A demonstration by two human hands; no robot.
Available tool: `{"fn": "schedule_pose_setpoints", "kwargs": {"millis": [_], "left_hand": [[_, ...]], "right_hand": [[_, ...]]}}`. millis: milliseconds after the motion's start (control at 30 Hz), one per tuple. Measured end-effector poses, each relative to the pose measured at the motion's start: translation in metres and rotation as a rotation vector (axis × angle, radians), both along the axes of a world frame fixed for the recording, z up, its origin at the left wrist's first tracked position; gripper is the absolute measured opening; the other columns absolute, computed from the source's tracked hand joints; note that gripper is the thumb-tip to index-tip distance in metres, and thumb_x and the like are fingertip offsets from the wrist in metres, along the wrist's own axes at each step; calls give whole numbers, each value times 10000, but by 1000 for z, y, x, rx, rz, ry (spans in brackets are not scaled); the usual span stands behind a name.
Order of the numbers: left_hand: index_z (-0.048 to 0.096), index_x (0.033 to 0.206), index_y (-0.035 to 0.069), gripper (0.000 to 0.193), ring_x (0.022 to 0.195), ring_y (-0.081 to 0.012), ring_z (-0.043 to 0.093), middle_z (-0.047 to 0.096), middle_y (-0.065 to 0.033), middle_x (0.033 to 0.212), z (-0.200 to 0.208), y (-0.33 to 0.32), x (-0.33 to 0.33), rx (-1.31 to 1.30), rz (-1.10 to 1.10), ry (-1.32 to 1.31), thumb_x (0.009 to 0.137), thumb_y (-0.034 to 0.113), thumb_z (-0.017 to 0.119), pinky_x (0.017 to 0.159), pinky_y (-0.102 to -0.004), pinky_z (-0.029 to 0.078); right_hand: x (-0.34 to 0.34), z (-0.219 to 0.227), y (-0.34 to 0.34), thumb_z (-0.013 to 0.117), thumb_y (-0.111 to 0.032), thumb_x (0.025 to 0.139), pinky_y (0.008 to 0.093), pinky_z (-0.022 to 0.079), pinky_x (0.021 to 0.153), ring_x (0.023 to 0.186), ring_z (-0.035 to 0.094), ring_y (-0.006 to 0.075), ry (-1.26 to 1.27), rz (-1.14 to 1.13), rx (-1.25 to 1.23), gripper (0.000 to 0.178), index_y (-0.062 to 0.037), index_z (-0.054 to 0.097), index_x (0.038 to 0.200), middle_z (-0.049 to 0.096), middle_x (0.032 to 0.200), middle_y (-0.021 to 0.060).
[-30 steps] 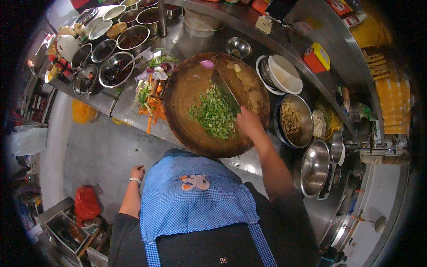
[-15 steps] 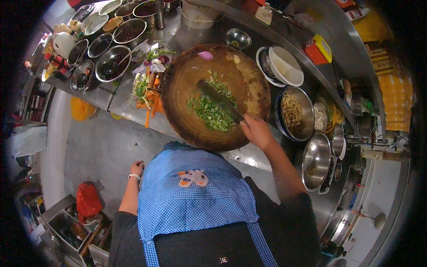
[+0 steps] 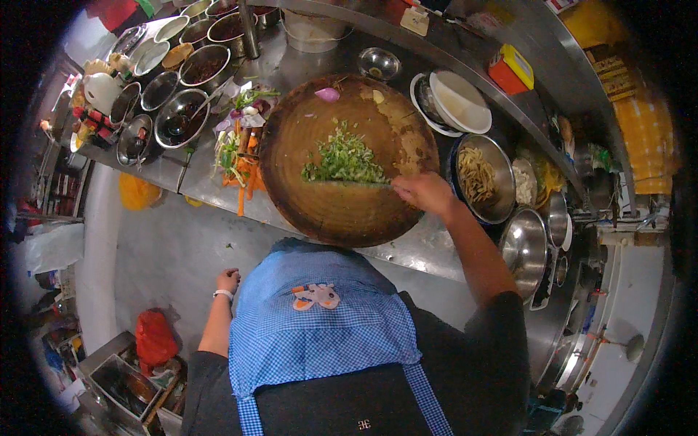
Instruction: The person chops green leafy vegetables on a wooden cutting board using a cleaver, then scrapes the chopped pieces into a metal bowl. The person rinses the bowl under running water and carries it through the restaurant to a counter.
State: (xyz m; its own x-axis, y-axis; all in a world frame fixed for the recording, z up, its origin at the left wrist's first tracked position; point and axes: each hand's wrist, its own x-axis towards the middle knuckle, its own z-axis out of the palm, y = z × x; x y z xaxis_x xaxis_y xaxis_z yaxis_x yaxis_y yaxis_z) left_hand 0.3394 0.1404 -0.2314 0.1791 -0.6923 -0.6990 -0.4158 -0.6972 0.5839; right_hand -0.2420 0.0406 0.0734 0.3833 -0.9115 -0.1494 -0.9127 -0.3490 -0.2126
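My right hand (image 3: 424,193) is closed round the handle of a cleaver (image 3: 363,182), whose blade shows almost edge-on as a thin dark line. The blade lies along the near side of a pile of chopped greens (image 3: 349,156). Both are on a thick round wooden chopping board (image 3: 349,214). Toward the board's far edge sit a piece of purple onion (image 3: 327,94) and a small pale piece, perhaps garlic (image 3: 378,97). Down at my side, off the counter, hangs my left hand (image 3: 227,280), its fingers curled with nothing visible in them.
Vegetable scraps (image 3: 243,156) are heaped left of the board. Bowls of dark sauces (image 3: 182,120) crowd the far left. On the right stand white bowls (image 3: 462,105), a steel bowl of pale strips (image 3: 480,174) and a steel basin (image 3: 525,247). A metal shelf edge (image 3: 494,87) runs above.
The cleaver has turned from lying slanted across the greens to standing along their near side. The greens are gathered into a tighter pile farther from me. My left hand still hangs low.
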Motion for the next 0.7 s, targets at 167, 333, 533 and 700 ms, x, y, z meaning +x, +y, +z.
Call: {"fn": "schedule_pose_setpoints", "kwargs": {"millis": [167,333,533,700], "left_hand": [[642,993,4,166,678,-153,621,663,-99,806,6,-4,-7,6,8,28,863,77,570,604,-281,503],[641,1018,-1,200,706,-173,631,670,-105,815,-19,18,9,-41,-85,-2,864,106,572,637,-301,509],[633,1043,-12,229,717,-180,631,670,-115,836,2,10,-3,14,-130,-67,857,105,573,641,-310,509],[631,1047,-11,229,711,-162,626,671,-109,848,-20,9,6,34,-9,24,863,108,563,644,-299,505]], "right_hand": [[14,11,-3,578,-256,875,428,505,670,806,630,355,-176,-209,-111,272,-106,572,1102,648,898,172],[71,2,20,480,-275,931,494,478,783,919,598,445,-615,-640,202,432,-41,402,1285,609,1018,287],[118,0,19,395,-276,955,530,449,817,928,571,484,-429,-737,252,459,1,356,1320,587,1032,315],[122,9,22,405,-261,950,517,453,798,895,585,461,-382,-753,131,445,2,378,1309,607,969,292]]}}
